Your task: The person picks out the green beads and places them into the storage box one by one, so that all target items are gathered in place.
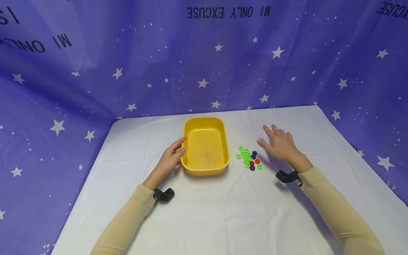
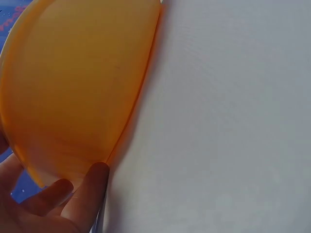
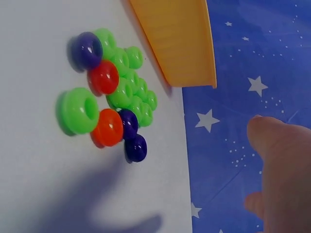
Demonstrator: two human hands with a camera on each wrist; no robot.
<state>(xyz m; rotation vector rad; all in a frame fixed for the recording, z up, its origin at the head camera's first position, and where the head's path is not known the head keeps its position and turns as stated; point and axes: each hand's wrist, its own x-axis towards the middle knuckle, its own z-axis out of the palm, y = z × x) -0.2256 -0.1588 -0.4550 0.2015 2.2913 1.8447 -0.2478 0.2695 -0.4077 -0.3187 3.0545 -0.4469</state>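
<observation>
A rectangular yellow plastic bin (image 1: 205,150) stands on the white-clothed table. At its left side my left hand (image 1: 169,159) holds it, with two fingertips at the rim in the head view and other fingertips against the outer wall (image 2: 73,97) in the left wrist view. To the right of the bin lies a loose cluster of small ring-shaped beads (image 1: 246,157), mostly bright green, with several dark purple and red or orange ones (image 3: 108,127). My right hand (image 1: 280,146) hovers beyond the beads on their right, fingers spread and holding nothing.
White cloth (image 1: 197,212) covers the table, whose back edge meets a purple star-printed curtain (image 1: 178,60). The curtain also runs down both sides. Each wrist wears a black camera mount (image 1: 164,194) at the cuff of a tan sleeve (image 1: 127,223).
</observation>
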